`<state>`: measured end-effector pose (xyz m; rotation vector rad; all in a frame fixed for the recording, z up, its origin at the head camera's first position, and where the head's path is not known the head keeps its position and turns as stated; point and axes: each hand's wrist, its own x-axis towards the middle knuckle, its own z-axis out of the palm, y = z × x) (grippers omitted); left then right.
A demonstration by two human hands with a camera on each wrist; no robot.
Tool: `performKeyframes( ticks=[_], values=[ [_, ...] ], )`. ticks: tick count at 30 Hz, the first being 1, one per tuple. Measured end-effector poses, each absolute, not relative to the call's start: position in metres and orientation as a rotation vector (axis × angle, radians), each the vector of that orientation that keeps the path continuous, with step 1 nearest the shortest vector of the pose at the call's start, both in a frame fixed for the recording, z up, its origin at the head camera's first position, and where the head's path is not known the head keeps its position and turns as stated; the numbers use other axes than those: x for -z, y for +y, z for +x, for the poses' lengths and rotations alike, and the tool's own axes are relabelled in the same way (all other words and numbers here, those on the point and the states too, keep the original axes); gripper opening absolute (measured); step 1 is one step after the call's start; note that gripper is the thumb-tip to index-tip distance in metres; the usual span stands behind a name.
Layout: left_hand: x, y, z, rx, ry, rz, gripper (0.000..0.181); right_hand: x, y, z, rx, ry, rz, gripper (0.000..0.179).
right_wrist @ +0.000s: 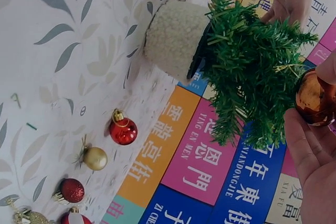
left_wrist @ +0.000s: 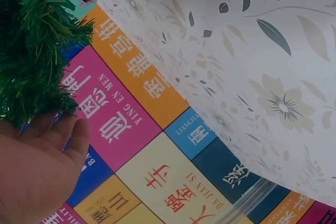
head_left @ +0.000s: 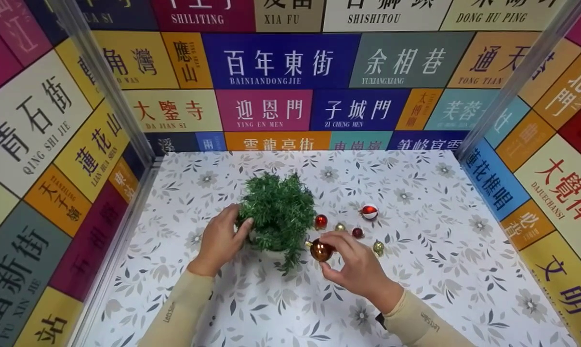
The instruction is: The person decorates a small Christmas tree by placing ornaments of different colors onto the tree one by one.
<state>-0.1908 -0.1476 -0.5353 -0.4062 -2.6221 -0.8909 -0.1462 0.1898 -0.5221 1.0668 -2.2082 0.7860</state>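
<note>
Between the thumb and fingertips of my right hand [head_left: 358, 265] is a shiny copper-coloured Christmas ball [head_left: 321, 250], its gold cap and string facing the foliage. In the right wrist view the same ball [right_wrist: 314, 98] is level with the upper foliage. A small artificial Christmas tree [head_left: 276, 207] stands to its left, in a rough cream pot [right_wrist: 176, 40]. My left hand [head_left: 223, 238] rests against the tree's left side, thumb in front; in the left wrist view its slightly bent fingers meet the green needles [left_wrist: 37, 56], which partly hide them.
Right of the tree lie a shiny red ball [head_left: 321, 221], a small gold ball [head_left: 340, 226], a dark red glitter ball [head_left: 357, 233], a red-and-white ball [head_left: 369, 211] and a gold glitter ornament [head_left: 378, 247]. Sign-printed walls surround the floral tabletop [head_left: 415, 289].
</note>
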Motion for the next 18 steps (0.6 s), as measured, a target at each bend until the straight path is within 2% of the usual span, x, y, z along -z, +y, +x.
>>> performKeyframes(
  ticks=[18],
  values=[
    [0.538, -0.149, -0.192, 0.923, -2.642, -0.382, 0.059, 0.521, 0.162, -0.147, -0.926, -2.170, 1.133, 0.054]
  ],
)
